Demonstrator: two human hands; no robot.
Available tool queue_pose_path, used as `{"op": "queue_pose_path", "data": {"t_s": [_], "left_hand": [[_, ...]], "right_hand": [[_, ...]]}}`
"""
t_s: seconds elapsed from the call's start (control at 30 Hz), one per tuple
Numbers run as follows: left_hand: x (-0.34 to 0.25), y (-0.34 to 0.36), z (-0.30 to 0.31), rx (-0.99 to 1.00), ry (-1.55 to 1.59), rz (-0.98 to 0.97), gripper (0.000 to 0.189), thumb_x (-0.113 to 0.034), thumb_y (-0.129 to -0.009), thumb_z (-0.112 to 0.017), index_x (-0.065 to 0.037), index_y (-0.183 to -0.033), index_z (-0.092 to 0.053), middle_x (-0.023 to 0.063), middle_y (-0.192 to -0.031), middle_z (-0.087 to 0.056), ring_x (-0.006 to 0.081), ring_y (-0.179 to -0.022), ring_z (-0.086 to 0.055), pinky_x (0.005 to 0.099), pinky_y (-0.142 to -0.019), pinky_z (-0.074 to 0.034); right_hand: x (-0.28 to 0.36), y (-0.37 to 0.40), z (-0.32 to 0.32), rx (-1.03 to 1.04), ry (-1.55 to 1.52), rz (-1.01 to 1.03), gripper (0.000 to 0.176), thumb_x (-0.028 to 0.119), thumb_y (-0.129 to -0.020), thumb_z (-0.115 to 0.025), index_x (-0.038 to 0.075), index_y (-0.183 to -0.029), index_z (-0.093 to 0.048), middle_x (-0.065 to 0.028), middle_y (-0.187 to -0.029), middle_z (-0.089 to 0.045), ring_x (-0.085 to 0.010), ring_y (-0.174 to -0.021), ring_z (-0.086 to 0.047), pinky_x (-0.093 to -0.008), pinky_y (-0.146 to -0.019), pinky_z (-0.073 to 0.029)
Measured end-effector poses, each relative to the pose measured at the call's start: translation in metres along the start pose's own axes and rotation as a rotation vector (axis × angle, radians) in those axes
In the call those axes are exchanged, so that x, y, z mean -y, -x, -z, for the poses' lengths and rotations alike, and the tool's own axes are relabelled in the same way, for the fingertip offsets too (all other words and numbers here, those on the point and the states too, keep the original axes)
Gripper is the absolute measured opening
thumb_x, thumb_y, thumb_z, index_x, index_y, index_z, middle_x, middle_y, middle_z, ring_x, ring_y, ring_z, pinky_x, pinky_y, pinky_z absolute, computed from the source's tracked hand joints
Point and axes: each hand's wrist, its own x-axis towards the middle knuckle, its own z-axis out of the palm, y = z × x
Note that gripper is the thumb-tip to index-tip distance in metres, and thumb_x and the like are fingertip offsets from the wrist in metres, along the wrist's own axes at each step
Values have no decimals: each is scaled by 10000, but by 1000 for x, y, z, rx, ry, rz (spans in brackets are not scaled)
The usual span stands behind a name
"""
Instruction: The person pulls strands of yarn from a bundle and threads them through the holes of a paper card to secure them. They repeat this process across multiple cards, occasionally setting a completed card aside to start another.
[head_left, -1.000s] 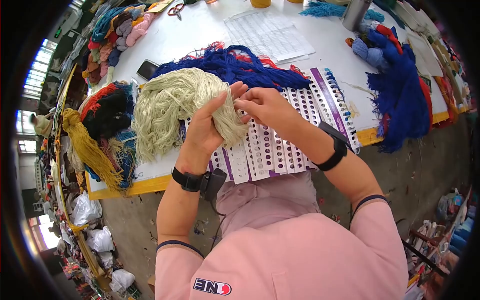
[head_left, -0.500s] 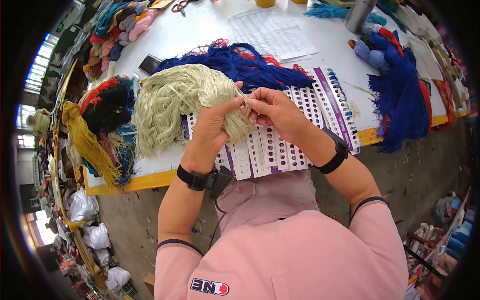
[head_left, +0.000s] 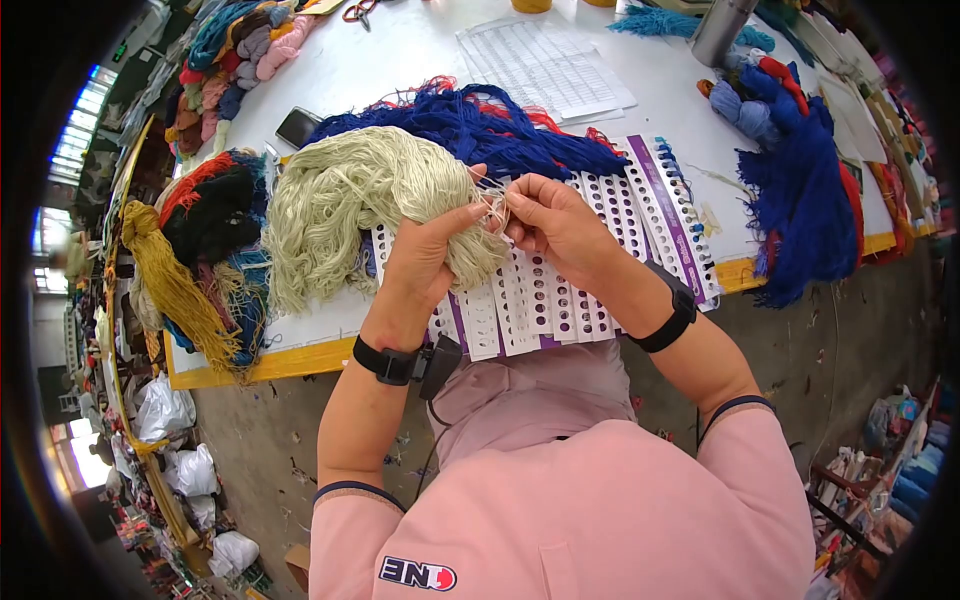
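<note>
A large pale green skein of thread (head_left: 350, 190) lies bunched on the table, its right end gathered at my hands. My left hand (head_left: 430, 245) is closed around that end, thumb pressed on top. My right hand (head_left: 555, 220) pinches a few loose pale strands (head_left: 495, 205) drawn out of the skein, just right of my left thumb. Beneath both hands are white cards with punched holes (head_left: 540, 300), some with purple strips. Behind the pale skein rests a heap of dark blue thread (head_left: 440, 125) with red strands.
A phone (head_left: 298, 127) lies behind the pale skein. Mustard, black and red skeins (head_left: 185, 285) hang over the left edge; blue thread (head_left: 800, 200) hangs at right. Printed sheets (head_left: 545, 70), scissors (head_left: 360, 13) and a metal post (head_left: 720, 30) are farther back.
My right hand has shifted slightly to the right, and the pale strands between my hands are now spread wider into loose loops. My left hand has stayed nearly in place.
</note>
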Motion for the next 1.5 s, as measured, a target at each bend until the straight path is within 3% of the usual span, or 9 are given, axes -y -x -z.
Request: {"op": "queue_pose_path", "data": {"t_s": [0.13,0.23,0.47,0.63,1.03,1.13,1.5], "left_hand": [[0,0,1,4,-9,8,502,47,-845,-647,31,-1314,-469,112,-1129,-613,168,-908,-653,297,-757,-563],[2,1,-1,-28,-23,-28,506,47,-846,-646,18,-1318,-467,108,-1195,-589,172,-917,-654,303,-768,-564],[3,1,2,-5,-41,-33,520,51,-840,-650,7,-1323,-461,112,-1269,-556,166,-952,-642,306,-783,-561],[3,0,1,-12,-36,-39,512,43,-844,-652,17,-1321,-465,112,-1218,-582,168,-924,-654,300,-787,-563],[2,0,6,33,-39,16,488,25,-853,-649,40,-1309,-473,110,-1063,-640,163,-866,-658,307,-766,-566],[3,1,-2,-45,-29,-27,480,23,-856,-645,43,-1306,-479,111,-1047,-641,160,-844,-655,306,-761,-565],[2,2,5,39,-18,31,472,24,-852,-648,35,-1298,-493,112,-1021,-644,163,-863,-650,305,-733,-555]], "right_hand": [[1,-2,1,11,-17,-17,126,168,-999,-532,80,-926,-586,20,-778,-591,-32,-638,-516,-182,-551,-414],[8,1,-5,-11,223,-52,120,163,-988,-546,77,-916,-588,17,-778,-597,-30,-636,-503,-184,-536,-398],[8,2,-3,16,84,-69,101,171,-957,-597,80,-917,-582,18,-784,-596,-39,-640,-478,-185,-530,-370],[8,3,-5,0,237,-71,104,163,-977,-558,84,-913,-575,9,-796,-602,-39,-646,-482,-189,-536,-374],[8,2,-5,26,51,-99,112,163,-990,-545,76,-925,-576,16,-775,-613,-36,-603,-480,-187,-509,-367],[12,6,-10,27,380,8,97,143,-982,-557,68,-923,-571,6,-763,-624,-33,-598,-471,-186,-513,-365],[4,6,-5,18,134,5,83,122,-986,-540,55,-940,-556,-15,-787,-644,-34,-589,-470,-180,-519,-372]]}}
